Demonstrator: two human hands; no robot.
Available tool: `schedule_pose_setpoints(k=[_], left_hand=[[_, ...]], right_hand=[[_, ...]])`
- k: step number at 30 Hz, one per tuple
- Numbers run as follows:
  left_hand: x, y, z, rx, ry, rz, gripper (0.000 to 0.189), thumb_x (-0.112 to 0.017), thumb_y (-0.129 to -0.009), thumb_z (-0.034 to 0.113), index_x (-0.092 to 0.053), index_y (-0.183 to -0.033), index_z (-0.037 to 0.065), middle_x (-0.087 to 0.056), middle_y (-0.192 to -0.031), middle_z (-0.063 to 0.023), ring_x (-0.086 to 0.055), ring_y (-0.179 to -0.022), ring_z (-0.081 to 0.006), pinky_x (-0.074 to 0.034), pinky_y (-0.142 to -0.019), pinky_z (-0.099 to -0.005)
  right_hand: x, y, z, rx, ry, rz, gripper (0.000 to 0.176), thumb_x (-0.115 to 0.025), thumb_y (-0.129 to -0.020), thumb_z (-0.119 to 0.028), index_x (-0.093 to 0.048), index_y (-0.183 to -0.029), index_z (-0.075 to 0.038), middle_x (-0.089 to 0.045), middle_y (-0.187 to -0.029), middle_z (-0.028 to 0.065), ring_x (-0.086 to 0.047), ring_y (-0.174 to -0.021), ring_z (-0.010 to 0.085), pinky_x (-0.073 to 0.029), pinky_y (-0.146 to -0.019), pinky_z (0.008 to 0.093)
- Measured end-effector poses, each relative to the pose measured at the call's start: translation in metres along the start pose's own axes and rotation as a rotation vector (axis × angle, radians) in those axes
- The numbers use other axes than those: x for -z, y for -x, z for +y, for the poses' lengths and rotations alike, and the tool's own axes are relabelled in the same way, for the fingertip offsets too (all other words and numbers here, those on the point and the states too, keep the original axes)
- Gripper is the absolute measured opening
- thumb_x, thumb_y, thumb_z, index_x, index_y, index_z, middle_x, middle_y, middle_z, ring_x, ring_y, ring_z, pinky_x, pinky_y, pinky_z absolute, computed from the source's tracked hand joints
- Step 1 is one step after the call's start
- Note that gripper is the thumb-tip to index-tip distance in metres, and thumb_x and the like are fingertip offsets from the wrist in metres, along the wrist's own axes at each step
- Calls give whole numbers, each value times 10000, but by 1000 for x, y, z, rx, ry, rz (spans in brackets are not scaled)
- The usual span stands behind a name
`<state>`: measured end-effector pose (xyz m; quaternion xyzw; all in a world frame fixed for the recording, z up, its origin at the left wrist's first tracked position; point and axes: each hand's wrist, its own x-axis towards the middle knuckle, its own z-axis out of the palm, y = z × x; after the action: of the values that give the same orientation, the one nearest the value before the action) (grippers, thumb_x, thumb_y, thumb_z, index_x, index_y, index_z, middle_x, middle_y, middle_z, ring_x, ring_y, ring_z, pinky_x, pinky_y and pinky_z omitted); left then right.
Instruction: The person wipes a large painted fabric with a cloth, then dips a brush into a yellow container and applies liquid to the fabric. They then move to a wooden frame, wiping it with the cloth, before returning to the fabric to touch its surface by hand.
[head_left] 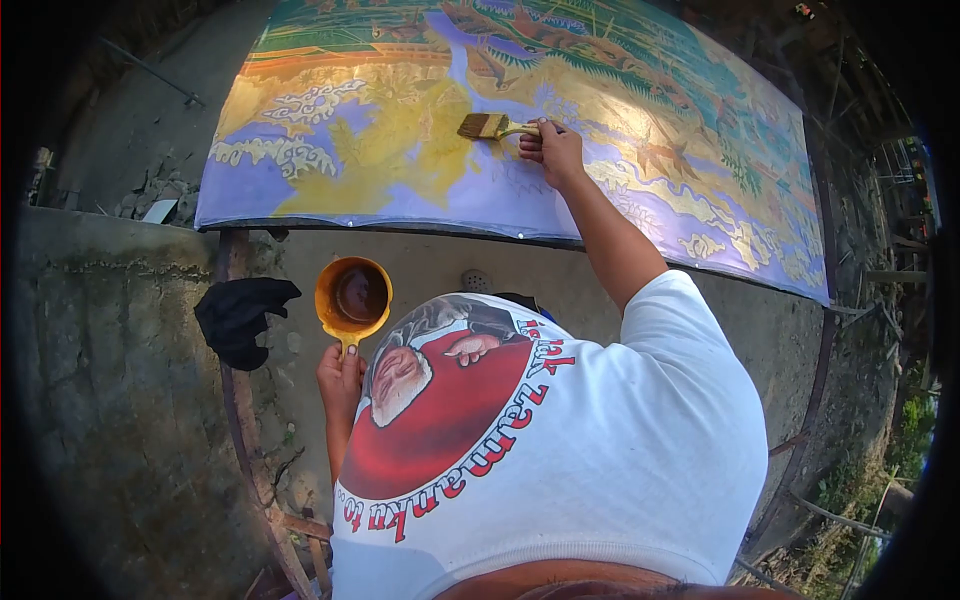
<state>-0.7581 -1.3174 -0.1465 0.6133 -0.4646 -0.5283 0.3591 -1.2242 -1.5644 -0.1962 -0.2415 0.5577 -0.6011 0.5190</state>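
Observation:
My right hand (553, 150) grips the handle of a wide flat paintbrush (490, 126). Its dark bristles point left and lie over or on a long patterned cloth (480, 205), painted in purple, yellow, orange and green; exact contact is hard to tell. A wet-looking mustard-yellow patch (425, 140) spreads just left of the bristles. Lower down, my left hand (341, 372) is closed around the handle of a yellow-orange dipper (325, 300). Dark brown liquid (360, 292) sits inside it. The dipper is held in front of the cloth's near edge, apart from it.
A black cloth (240, 318) hangs over a wooden rail (238, 420) left of the dipper. Along the right side runs another frame rail (815, 400). A concrete wall (120, 400) stands at the left, and plants (850, 480) grow at the lower right.

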Motion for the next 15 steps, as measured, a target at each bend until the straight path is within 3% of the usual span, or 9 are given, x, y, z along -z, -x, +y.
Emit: schedule_pose_setpoints(k=[15], left_hand=[[-32,15,2,90,-1,229,234,-572,-1026,236,-577,-941,18,-550,-682,16,-450,-574,-35,-348,-528,-207]], right_hand=[[-71,-168,-5,62,-82,150,274,-538,-1020,-201,-559,-1096,62,-687,-851,187,-683,-607,252,-604,-515,365]])
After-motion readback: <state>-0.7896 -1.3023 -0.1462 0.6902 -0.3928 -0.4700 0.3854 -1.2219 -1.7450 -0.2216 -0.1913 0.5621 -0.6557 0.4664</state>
